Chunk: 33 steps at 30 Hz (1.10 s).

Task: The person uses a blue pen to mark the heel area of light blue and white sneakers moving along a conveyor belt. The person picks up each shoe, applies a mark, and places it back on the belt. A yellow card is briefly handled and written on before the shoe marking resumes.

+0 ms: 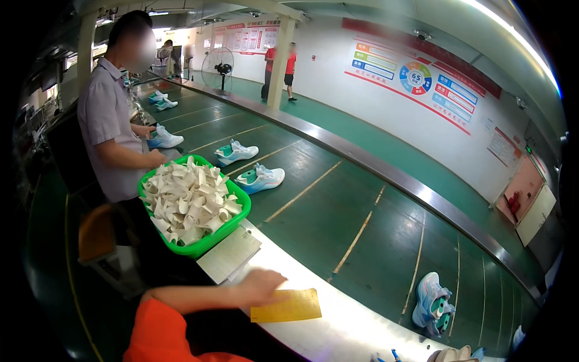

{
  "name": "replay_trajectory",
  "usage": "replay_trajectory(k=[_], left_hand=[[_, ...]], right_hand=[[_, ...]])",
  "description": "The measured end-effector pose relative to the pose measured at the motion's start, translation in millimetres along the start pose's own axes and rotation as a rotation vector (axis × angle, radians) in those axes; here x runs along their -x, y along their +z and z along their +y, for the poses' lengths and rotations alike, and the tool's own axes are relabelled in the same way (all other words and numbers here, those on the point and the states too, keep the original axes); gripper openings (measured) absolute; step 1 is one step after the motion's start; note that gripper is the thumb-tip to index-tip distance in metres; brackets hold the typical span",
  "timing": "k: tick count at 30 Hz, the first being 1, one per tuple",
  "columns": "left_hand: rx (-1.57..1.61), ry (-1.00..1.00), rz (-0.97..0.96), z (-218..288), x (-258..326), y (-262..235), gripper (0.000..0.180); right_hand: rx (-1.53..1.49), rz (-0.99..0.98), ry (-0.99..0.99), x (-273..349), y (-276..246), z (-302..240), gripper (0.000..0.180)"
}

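My left hand (pixel 260 286), at the end of a bare forearm and an orange sleeve, is over the metal ledge (pixel 356 323) beside the belt. It is smeared by motion, so its fingers are not clear. Just below it lies a yellow card or paper slip (pixel 288 306); whether the hand touches it I cannot tell. Behind the hand a pale notepad or stack of paper (pixel 229 256) rests on the ledge. Beyond that stands a green plastic basket (pixel 226 232) heaped with curled off-white strips (pixel 190 199). My right hand is out of view.
A green conveyor belt (pixel 313 223) with pale cross lines carries light-blue and white sneakers (pixel 265 179), one pair (pixel 433 304) at the right. A co-worker (pixel 111 114) stands left, hands near another sneaker (pixel 164 139). Blue pens (pixel 395 356) and beige shoe-like pieces (pixel 452 355) sit at the lower edge.
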<state>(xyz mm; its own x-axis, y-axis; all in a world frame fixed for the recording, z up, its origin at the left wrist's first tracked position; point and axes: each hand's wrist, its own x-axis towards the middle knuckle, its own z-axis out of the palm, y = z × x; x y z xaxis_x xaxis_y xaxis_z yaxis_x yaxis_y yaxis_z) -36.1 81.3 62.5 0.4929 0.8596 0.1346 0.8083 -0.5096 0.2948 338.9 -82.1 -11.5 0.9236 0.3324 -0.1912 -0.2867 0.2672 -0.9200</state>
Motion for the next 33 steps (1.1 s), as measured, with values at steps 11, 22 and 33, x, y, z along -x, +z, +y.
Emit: replay_trajectory(k=[11, 22, 33], left_hand=[[-0.337, -0.711, -0.057, -257, -219, -101, 0.054], [-0.371, -0.890, -0.220, -311, -250, -44, 0.072], [-0.345, -0.597, -0.213, -191, -299, 11, 0.070]], right_hand=[[0.094, 0.223, -0.046, -19, -6, 23, 0.035], [0.190, 0.147, 0.039, -16, -30, 36, 0.037], [0.154, 0.127, -0.012, -4, 8, 29, 0.037]])
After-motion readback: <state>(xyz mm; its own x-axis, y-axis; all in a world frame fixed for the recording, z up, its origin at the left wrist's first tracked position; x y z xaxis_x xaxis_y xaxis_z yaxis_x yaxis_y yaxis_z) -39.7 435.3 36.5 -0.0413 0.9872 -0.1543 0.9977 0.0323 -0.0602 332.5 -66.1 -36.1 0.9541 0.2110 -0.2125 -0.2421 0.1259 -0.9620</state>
